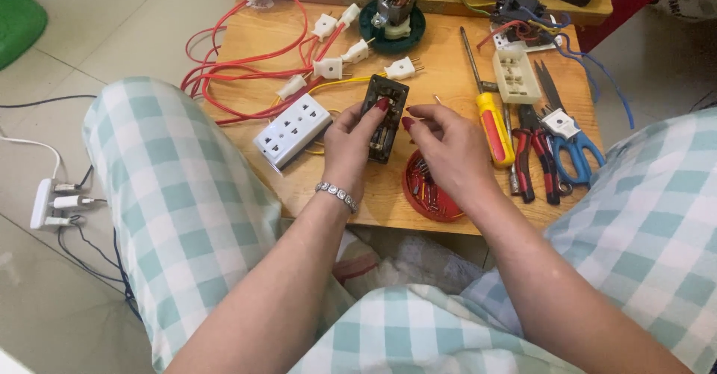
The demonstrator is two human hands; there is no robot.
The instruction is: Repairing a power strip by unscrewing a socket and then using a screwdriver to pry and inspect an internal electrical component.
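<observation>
My left hand (349,144) grips a black rectangular socket body (385,113), held upright over the low wooden table (441,68), with the thumb pressed on its upper face. My right hand (448,146) hovers just right of it, thumb and fingertips pinched together near its edge; whether a small part is between them I cannot tell. Under my right hand lies a round red lid (426,191) holding several small screws. A white multi-outlet socket cover (292,130) lies to the left of my left hand.
A red-and-yellow screwdriver (493,124), red pliers (532,157) and blue scissors (567,139) lie right of my hands. Red wires (239,72) with white plugs (328,66), a small motor (393,8) and a white socket block (515,75) sit further back. A white power strip (45,202) lies on the floor at left.
</observation>
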